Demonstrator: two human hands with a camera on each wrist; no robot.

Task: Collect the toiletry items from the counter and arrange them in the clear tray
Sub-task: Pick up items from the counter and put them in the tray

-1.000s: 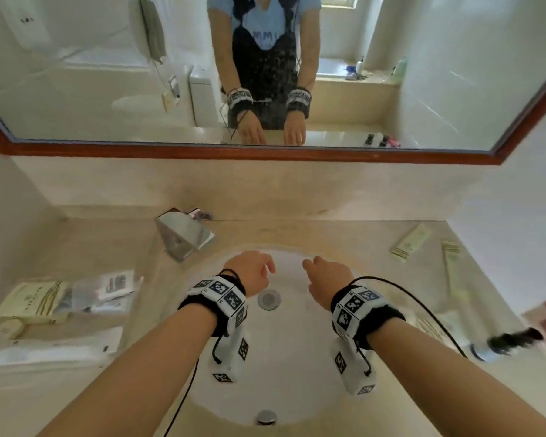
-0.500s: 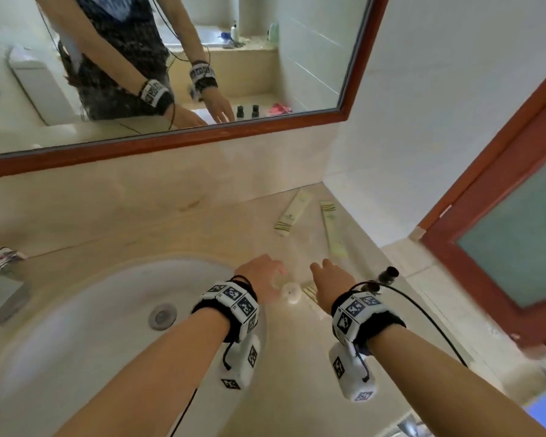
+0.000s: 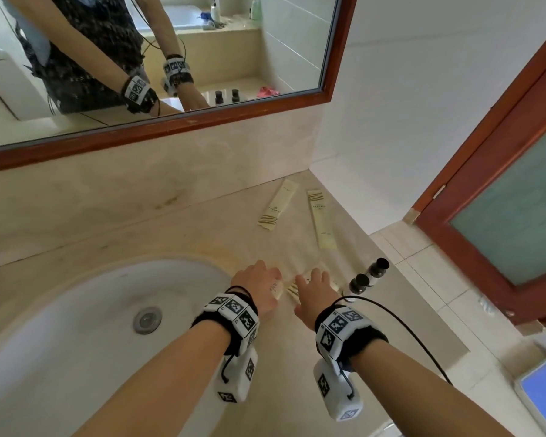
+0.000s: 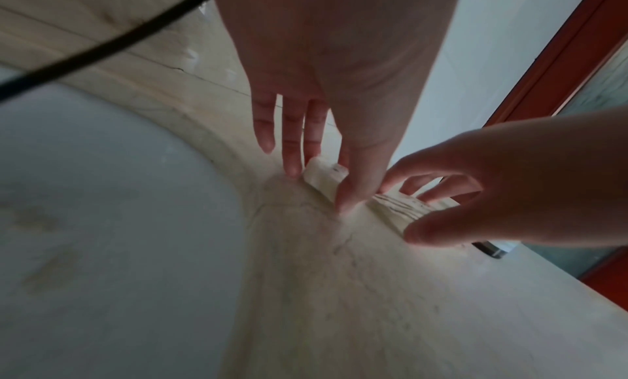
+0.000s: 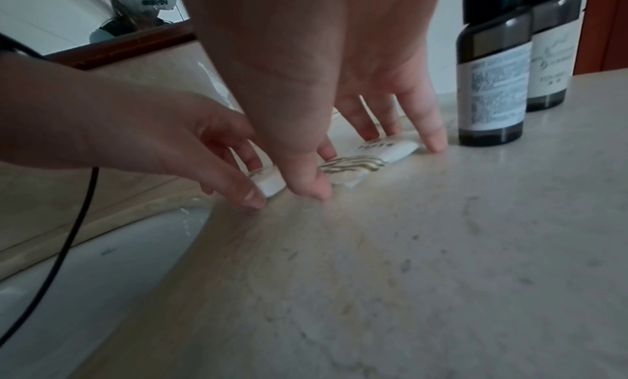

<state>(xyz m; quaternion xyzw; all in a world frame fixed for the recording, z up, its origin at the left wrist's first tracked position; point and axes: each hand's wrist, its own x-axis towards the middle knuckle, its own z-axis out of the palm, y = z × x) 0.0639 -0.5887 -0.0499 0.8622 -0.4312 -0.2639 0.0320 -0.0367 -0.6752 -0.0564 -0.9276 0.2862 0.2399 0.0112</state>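
The two dark bottles (image 5: pixel 489 70) are standing upright side by side on the counter (image 5: pixel 441 250), just right of the right hand (image 3: pixel 314 290); each is wearing a pale label with small print that is too blurred to read. Two long cream sachets (image 3: pixel 320 217) are lying flat farther back near the wall corner, each showing brown wavy stripes at one end and a tiny printed line that cannot be made out.

Under the hands, a flat packet (image 5: pixel 353 167) with olive wavy stripes is lying on the counter beside a white pouch (image 5: pixel 390 149) carrying a few dark characters, unreadable. The right hand's fingers (image 5: pixel 426 126) are spreading down over both, tips touching the counter and packet.

The left hand (image 3: pixel 259 290) is pinching a small white soap (image 4: pixel 326 176) between thumb and fingertips, right at the sink (image 3: pixel 76 310) rim; faint marks are showing on its wrapper.

A mirror (image 3: pixel 171 58) in a wooden frame is reflecting both wrists
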